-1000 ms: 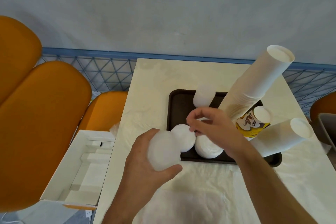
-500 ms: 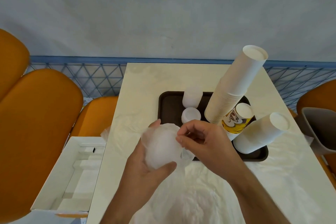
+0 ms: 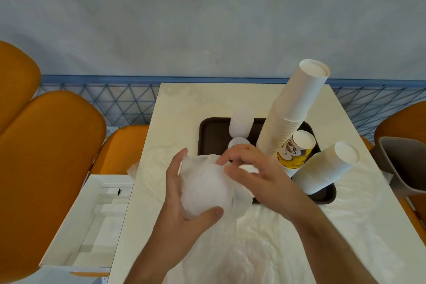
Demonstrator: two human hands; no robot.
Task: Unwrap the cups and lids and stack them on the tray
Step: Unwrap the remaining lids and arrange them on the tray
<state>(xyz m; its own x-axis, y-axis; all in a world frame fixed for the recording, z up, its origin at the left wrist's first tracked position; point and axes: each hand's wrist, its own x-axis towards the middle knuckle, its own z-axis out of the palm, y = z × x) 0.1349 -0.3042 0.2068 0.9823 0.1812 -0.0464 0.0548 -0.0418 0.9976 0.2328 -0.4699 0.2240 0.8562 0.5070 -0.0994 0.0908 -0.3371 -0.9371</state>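
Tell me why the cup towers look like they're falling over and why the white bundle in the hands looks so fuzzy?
In the head view, the wide-angle lens bends things near the edges, so the tall cup stack seems to lean; the wrapped lids in the left hand look fuzzy through cloudy plastic; the right hand is slightly blurred, and soft, even light leaves only faint shadows on the tray.

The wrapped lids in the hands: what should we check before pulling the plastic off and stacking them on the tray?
1. Left hand grips the wrapped lids firmly: ok.
2. Right hand has hold of the plastic wrap: cannot tell.
3. Wrap already open at the top: cannot tell.
4. Bare spot free on the tray: ok.
5. Tall cup stack standing straight: not ok, it leans.
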